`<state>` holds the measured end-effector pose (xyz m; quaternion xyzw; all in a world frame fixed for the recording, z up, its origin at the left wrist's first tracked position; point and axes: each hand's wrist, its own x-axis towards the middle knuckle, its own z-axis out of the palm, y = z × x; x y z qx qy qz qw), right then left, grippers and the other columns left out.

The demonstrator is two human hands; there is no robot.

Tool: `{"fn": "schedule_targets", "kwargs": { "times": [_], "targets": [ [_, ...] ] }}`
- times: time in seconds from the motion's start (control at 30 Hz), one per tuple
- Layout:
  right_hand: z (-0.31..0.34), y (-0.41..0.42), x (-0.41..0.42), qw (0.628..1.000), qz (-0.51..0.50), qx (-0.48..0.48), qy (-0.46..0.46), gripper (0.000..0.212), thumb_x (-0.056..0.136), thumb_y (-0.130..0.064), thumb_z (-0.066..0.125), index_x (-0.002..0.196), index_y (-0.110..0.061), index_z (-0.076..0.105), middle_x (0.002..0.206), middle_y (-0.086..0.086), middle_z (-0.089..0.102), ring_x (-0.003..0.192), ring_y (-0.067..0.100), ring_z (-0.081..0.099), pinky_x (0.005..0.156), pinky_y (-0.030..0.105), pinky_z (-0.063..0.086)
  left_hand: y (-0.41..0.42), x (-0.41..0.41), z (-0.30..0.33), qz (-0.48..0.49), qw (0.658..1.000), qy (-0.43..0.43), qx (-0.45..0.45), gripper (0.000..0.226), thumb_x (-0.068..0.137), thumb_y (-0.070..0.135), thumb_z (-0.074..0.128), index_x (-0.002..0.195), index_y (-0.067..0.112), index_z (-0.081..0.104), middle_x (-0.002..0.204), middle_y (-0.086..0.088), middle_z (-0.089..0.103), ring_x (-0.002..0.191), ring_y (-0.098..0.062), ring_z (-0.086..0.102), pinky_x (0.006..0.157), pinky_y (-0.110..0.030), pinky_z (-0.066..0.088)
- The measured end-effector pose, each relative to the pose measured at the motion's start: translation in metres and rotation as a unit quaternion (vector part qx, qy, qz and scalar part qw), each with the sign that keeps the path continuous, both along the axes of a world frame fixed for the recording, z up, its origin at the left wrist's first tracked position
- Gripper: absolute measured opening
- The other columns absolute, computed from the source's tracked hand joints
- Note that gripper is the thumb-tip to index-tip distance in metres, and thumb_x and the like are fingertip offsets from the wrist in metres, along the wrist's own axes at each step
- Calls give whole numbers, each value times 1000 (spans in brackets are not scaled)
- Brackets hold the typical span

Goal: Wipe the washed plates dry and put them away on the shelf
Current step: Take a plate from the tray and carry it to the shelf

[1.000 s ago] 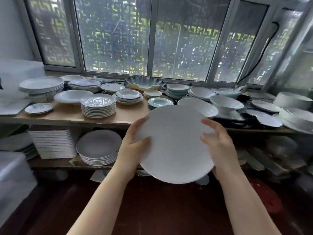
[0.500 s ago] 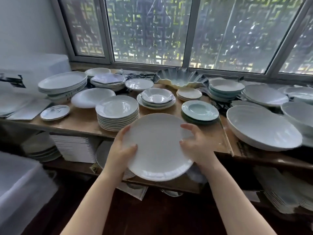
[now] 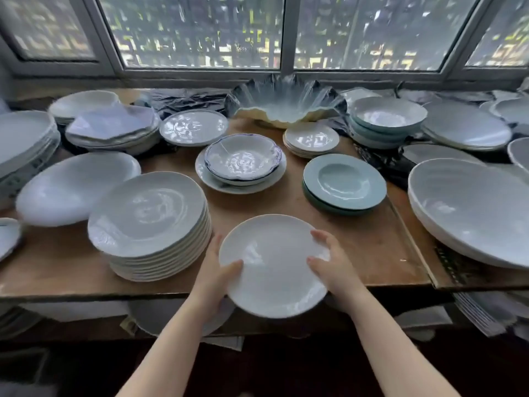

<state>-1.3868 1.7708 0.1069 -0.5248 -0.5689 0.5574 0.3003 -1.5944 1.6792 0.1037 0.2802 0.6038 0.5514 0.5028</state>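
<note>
I hold a plain white plate (image 3: 272,265) face up over the front edge of the wooden shelf (image 3: 369,247). My left hand (image 3: 214,270) grips its left rim, thumb on top. My right hand (image 3: 332,265) grips the right rim, thumb on top and fingers curled over the far edge. Whether the plate touches the shelf is unclear. Just to the left stands a tall stack of white plates (image 3: 151,222).
The shelf is crowded: green plates (image 3: 343,181), a blue-rimmed bowl on a plate (image 3: 243,161), a large leaf-shaped dish (image 3: 286,107) at the back, big white bowls (image 3: 472,207) on the right. Bare wood lies ahead of the held plate. More plates sit on the lower shelf (image 3: 160,319).
I have moved closer to the shelf and brought the plate down and forward, from tilted before my chest to nearly flat at the shelf's front edge. Both hands keep their grip.
</note>
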Motion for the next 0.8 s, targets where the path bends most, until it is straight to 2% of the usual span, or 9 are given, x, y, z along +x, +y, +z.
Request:
{"fn": "schedule_targets", "kwargs": {
  "times": [0.1,0.17,0.2,0.33,0.43,0.5,0.57,0.7,0.8],
  "targets": [
    [-19,24,-5,999,-17,-35,-9,57,84,-4,58,111,-52,46,116,-11,51,99,12,58,71,27,53,26,-6,-19,-16,999,6,-45,61,73,10,59,125,40,50,114,-7,66,95,-27,69,71,-42,60],
    [-32,42,-9,998,-17,-64,-16,58,85,-3,57,123,-42,38,111,-12,52,96,9,57,66,24,50,42,-10,-30,-12,997,17,-69,62,76,9,60,131,32,44,118,-9,63,100,-30,67,78,-48,59],
    [-36,49,-11,997,-21,-78,-18,54,86,-2,57,123,-36,39,108,-10,55,93,8,59,62,22,49,50,-12,-34,-8,997,18,-78,64,75,10,61,133,32,42,119,-8,62,102,-30,66,80,-50,58],
    [-52,75,-19,994,-16,-106,-32,27,86,7,53,102,-13,63,86,-1,71,73,10,68,57,21,54,80,-23,-48,-6,993,40,-114,77,77,6,62,146,19,31,133,-15,53,116,-34,57,95,-57,49],
    [-60,94,-22,992,-5,-119,-46,29,87,9,52,87,-16,65,65,-11,70,57,1,66,48,14,48,96,-26,-59,6,990,31,-137,76,85,1,59,150,22,25,136,-13,51,117,-34,56,96,-56,48],
    [-64,107,-24,992,-5,-114,-55,26,87,8,54,90,-16,62,71,-12,68,58,0,64,46,11,45,104,-25,-65,19,989,27,-144,76,87,-1,57,150,26,24,136,-9,51,116,-31,57,97,-54,49],
    [-68,117,-27,991,-6,-116,-66,24,86,4,58,97,-18,58,83,-7,65,69,3,62,46,11,45,110,-25,-70,33,988,31,-147,76,88,0,57,150,27,23,137,-8,51,117,-30,56,98,-54,48],
    [-73,132,-27,989,8,-92,-112,26,80,-6,66,104,-18,63,95,1,68,84,17,65,68,29,53,121,-21,-72,51,985,58,-153,81,88,3,59,152,30,18,140,-4,46,120,-27,52,101,-53,45],
    [-76,141,-25,988,18,-90,-123,26,77,-10,69,102,-18,65,94,0,69,85,18,66,74,33,55,124,-18,-72,68,980,96,-160,83,88,6,61,152,32,15,145,-4,37,125,-26,45,105,-53,42]
  ]
}}
